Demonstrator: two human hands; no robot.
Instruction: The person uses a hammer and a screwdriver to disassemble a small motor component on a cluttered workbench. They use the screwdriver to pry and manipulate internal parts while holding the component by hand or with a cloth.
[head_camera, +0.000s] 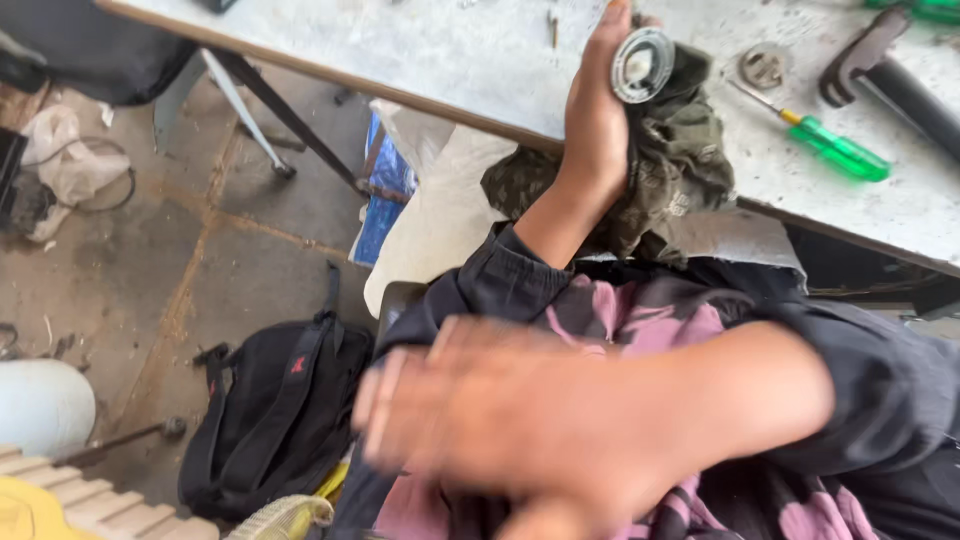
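While the left hand at the upper middle of the frame grips a round metal part together with a bunched olive-green rag, the part sits at the fingertips, over the edge of the grey worktable and pressed against the cloth. The right hand fills the lower middle of the frame, blurred and close to the camera; its fingers look loosely spread and it appears to carry nothing, though the blur leaves that uncertain. To my eye the work is wiping the disc clean, and it would go best with the rag kept wrapped under the part so the fingers hold through cloth rather than on greasy metal, turning the disc a little at a time. Keeping it over the tabletop rather than past the edge would save a drop to the floor, where a black backpack lies at lower left. A green-handled screwdriver and a small metal ring rest on the table at upper right, well apart from the hand.
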